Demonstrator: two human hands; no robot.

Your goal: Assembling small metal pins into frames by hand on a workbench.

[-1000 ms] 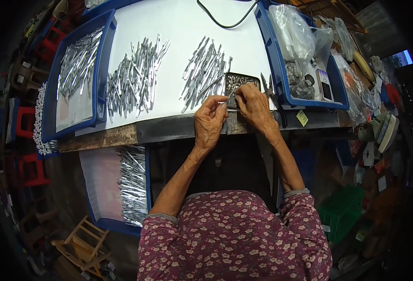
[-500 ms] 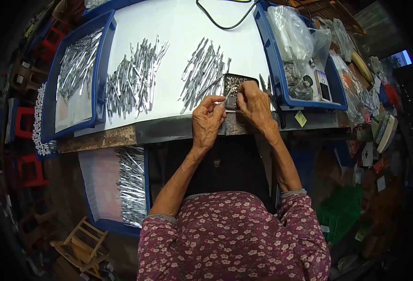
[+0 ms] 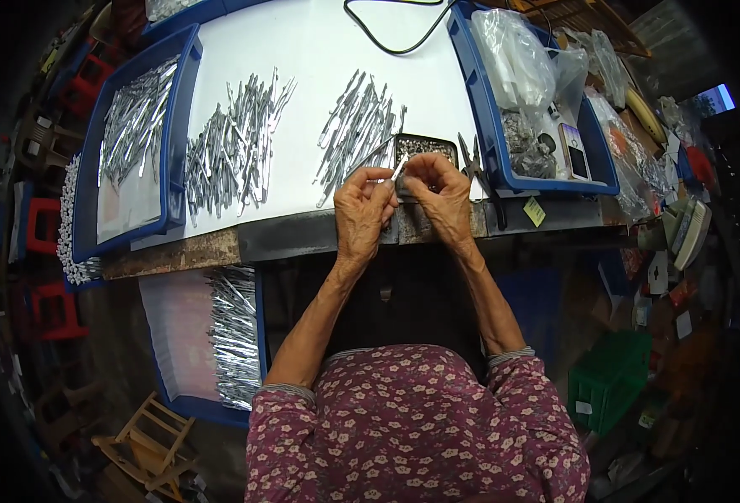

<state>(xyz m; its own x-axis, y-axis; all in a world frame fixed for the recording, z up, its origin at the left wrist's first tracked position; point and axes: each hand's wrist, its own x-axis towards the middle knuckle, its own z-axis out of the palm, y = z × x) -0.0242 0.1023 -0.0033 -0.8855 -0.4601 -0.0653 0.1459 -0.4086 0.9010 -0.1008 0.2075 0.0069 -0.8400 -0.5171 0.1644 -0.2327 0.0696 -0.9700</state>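
Observation:
My left hand [image 3: 361, 214] is closed in a pinch on a thin, shiny metal strip [image 3: 399, 170] that points up from the fingertips. Close beside it, my right hand [image 3: 444, 197] has its thumb and fingers pressed together near the strip; whatever they grip is too small or hidden to make out. Just beyond the fingers lies a dark shallow tray [image 3: 427, 148] of tiny metallic parts, its near side covered by my right hand. A loose pile of metal strips [image 3: 355, 134] spreads on the white sheet left of the tray. Pliers [image 3: 473, 168] with dark handles rest at the tray's right.
Another strip pile [image 3: 237, 151] lies further left, beside a blue bin [image 3: 187, 126] of strips. A blue bin [image 3: 491, 126] with plastic bags stands right. Below the table edge is a blue tray [image 3: 262, 335] of strips. A black cable [image 3: 386, 49] curls at the back.
My right hand has come away from the small-parts tray, nearer to me and slightly left, with its fingertips beside the strip. My left hand has shifted slightly left, still holding the strip.

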